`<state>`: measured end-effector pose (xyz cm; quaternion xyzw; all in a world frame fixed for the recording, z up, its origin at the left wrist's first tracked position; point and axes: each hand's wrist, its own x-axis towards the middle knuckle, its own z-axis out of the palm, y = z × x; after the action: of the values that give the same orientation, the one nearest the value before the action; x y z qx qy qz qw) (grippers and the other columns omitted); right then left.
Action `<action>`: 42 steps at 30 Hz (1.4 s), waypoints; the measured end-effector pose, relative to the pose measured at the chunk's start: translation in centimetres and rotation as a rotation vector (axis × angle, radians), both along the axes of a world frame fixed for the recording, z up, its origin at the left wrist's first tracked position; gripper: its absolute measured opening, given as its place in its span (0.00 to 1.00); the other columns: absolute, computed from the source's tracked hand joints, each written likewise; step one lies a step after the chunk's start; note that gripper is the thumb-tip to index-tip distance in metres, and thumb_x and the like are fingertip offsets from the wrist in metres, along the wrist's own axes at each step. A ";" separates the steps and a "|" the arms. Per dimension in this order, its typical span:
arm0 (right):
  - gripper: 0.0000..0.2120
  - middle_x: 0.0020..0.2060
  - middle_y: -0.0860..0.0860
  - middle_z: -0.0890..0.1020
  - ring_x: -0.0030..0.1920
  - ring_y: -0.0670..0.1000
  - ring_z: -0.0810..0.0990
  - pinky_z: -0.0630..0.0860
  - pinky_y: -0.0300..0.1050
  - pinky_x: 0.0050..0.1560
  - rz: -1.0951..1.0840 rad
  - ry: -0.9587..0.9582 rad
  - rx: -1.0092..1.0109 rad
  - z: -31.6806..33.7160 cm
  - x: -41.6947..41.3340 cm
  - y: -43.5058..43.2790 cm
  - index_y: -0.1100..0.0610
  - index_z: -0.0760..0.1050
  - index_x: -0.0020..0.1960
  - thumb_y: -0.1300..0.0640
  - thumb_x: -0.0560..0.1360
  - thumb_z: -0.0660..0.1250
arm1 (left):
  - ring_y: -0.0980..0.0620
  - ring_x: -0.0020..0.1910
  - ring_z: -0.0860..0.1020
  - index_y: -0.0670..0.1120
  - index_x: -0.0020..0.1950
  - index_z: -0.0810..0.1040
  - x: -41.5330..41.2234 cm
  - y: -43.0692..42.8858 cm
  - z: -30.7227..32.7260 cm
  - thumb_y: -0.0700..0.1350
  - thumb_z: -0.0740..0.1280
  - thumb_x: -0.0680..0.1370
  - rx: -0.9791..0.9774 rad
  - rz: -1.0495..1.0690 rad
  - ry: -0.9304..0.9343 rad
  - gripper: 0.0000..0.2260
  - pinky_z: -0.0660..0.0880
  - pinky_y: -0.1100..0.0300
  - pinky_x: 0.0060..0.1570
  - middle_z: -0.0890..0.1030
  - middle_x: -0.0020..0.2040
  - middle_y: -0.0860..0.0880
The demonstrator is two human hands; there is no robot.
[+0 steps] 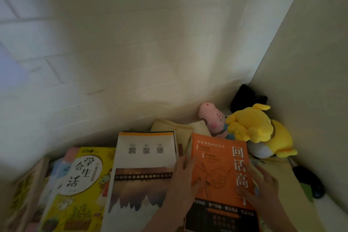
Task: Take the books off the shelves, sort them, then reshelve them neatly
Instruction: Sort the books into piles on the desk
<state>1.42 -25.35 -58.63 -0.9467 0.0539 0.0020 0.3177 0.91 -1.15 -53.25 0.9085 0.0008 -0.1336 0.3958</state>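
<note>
Step in hand: sorting. Books are off the shelves and lie flat in a row on the desk (331, 211); no shelf is in view.

- orange book (220, 171): near right of the row, cover up, between both hands.
- left hand (183, 177): on the book's left edge, fingers (180, 163) curled round that edge, thumb on the cover, so it grips the book.
- right hand (263, 186): at the right edge, fingers spread and fairly straight against it. Motion blur here; judged as steadying, not clamping.
- white-and-brown book (143, 171): just left of the orange one, 3 QR codes on it.
- yellow book (75, 184): left again, overlapping a pile of thinner books (28, 184) at the far left edge.
- cream books (173, 128): behind the row, toward the wall.

Next move, as I judge it: choose a pile for the orange book, lower it square, with both hands keeping the cover level.

Surroundings: dim corner, pale brick-patterned wall (131, 43) behind, plain side panel (310, 62) on the right. In the far right corner are a pink plush (212, 117), a yellow plush (258, 130) and a black item (246, 96) I cannot identify. A black mouse (308, 181) sits near right on a yellow mat.
</note>
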 end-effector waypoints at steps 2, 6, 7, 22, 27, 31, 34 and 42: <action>0.32 0.68 0.58 0.71 0.68 0.57 0.66 0.62 0.57 0.61 0.046 -0.113 0.048 2.0 -0.4 1.9 0.27 0.57 0.68 0.27 0.66 0.58 | 0.54 0.76 0.48 0.60 0.75 0.50 -0.5 1.5 0.8 0.54 0.62 0.79 -0.055 0.073 -0.049 0.30 0.53 0.56 0.73 0.48 0.76 0.56; 0.36 0.70 0.44 0.66 0.69 0.39 0.61 0.60 0.48 0.64 0.286 -0.183 0.160 4.6 -2.2 8.0 0.26 0.54 0.70 0.37 0.65 0.64 | 0.51 0.76 0.51 0.60 0.74 0.50 -2.1 7.9 0.7 0.48 0.66 0.78 0.037 0.354 -0.089 0.31 0.55 0.56 0.73 0.52 0.77 0.51; 0.40 0.71 0.39 0.60 0.69 0.29 0.55 0.56 0.40 0.66 0.353 -0.109 0.216 5.0 -2.7 9.6 0.26 0.50 0.69 0.33 0.62 0.65 | 0.48 0.76 0.53 0.59 0.74 0.49 -2.7 9.8 0.3 0.46 0.67 0.77 0.075 0.405 -0.077 0.33 0.57 0.54 0.72 0.53 0.77 0.48; 0.57 0.70 0.44 0.25 0.74 0.51 0.30 0.41 0.51 0.75 0.414 0.356 0.255 0.5 -1.7 21.1 0.39 0.27 0.69 0.46 0.69 0.75 | 0.45 0.55 0.77 0.48 0.78 0.51 -4.2 16.0 -1.6 0.42 0.68 0.76 -0.202 0.623 0.147 0.35 0.74 0.54 0.52 0.76 0.60 0.45; 0.57 0.69 0.40 0.27 0.72 0.45 0.29 0.42 0.49 0.75 0.399 0.315 0.298 -0.5 -1.9 20.9 0.36 0.29 0.68 0.47 0.67 0.76 | 0.57 0.37 0.76 0.51 0.57 0.74 -3.3 15.4 -0.3 0.41 0.71 0.74 -0.289 0.599 0.113 0.13 0.69 0.67 0.33 0.79 0.41 0.53; 0.56 0.69 0.38 0.30 0.72 0.42 0.31 0.41 0.47 0.74 0.346 0.305 0.339 -0.5 -2.0 20.8 0.35 0.33 0.68 0.50 0.66 0.78 | 0.64 0.44 0.74 0.58 0.58 0.69 -2.8 14.4 -0.4 0.41 0.70 0.75 -0.335 0.543 0.035 0.18 0.69 0.68 0.39 0.77 0.47 0.60; 0.56 0.71 0.40 0.30 0.72 0.44 0.30 0.41 0.48 0.75 0.342 0.295 0.352 -0.6 -2.1 21.0 0.35 0.34 0.69 0.50 0.65 0.78 | 0.59 0.49 0.73 0.57 0.65 0.64 -3.2 14.6 -0.8 0.42 0.69 0.76 -0.326 0.501 0.063 0.22 0.68 0.60 0.49 0.73 0.51 0.63; 0.58 0.73 0.40 0.40 0.75 0.43 0.38 0.44 0.35 0.71 0.319 0.322 0.524 0.8 -2.2 20.9 0.38 0.37 0.70 0.57 0.63 0.80 | 0.64 0.50 0.76 0.48 0.67 0.70 -4.4 15.3 -0.1 0.34 0.70 0.74 -0.433 0.528 -0.016 0.24 0.72 0.74 0.44 0.78 0.54 0.55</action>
<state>-0.80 -4.46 -57.86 -0.8170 -0.0477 0.2148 0.5330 -3.46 14.15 -53.33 0.7729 0.2043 -0.0167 0.6005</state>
